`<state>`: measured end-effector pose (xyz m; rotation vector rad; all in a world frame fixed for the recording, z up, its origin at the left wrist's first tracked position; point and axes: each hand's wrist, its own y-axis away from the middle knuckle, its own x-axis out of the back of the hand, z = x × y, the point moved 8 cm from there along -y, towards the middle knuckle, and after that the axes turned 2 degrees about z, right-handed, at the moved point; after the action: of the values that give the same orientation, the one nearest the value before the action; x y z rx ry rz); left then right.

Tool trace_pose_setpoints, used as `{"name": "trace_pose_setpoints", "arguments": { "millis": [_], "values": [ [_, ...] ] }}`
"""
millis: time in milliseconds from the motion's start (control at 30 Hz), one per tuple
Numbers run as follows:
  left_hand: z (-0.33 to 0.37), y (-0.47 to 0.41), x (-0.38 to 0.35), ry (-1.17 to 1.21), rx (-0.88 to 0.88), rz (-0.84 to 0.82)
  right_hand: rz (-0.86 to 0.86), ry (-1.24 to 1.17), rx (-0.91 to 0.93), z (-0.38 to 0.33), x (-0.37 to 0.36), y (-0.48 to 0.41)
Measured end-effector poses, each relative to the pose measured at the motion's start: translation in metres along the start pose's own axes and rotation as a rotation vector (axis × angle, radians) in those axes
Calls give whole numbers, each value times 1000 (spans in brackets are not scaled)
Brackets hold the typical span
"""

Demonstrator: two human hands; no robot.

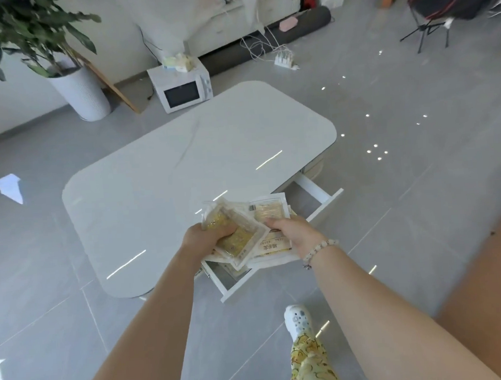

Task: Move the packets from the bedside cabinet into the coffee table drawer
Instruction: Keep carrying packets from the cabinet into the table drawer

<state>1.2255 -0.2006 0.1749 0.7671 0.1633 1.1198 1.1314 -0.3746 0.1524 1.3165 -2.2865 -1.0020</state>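
Both my hands hold a fanned stack of clear and white packets (pixel 247 230) with yellow contents, right above the open drawer (pixel 322 198) of the white coffee table (pixel 182 162). My left hand (pixel 208 234) grips the stack's left side, fingers curled over the top packet. My right hand (pixel 291 234), with a bead bracelet on the wrist, holds the right side, thumb on top. The drawer is pulled out toward me; the packets hide most of its inside. The bedside cabinet is out of view.
A white microwave (pixel 181 87) sits on the floor behind the table, a potted plant (pixel 79 89) to its left. A power strip with cables (pixel 284 59) lies on the grey tiles; a folding chair (pixel 450 6) stands far right. My foot (pixel 297 320) is near the drawer front.
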Motion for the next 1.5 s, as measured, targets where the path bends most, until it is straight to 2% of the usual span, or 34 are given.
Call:
{"name": "trace_pose_setpoints", "arguments": {
  "millis": [200,533,700,967,1200,1367,1500],
  "values": [
    [22,-41,-45,60,93,46,-67,20,-42,-29,35,-67],
    [-10,-116,-71,176,259,170,-139,217,-179,-21,39,-166],
    [-53,-167,-80,187,326,179,-141,284,-257,11,40,-218],
    [-159,-247,-108,272,462,180,-148,399,-295,76,32,-310],
    [-236,-313,-134,376,563,210,-79,487,-348,135,31,-391],
    [-270,-362,-144,440,575,253,-17,527,-341,161,27,-445],
    [-298,-392,-149,414,567,270,-43,638,-283,178,9,-473]
  ]
}}
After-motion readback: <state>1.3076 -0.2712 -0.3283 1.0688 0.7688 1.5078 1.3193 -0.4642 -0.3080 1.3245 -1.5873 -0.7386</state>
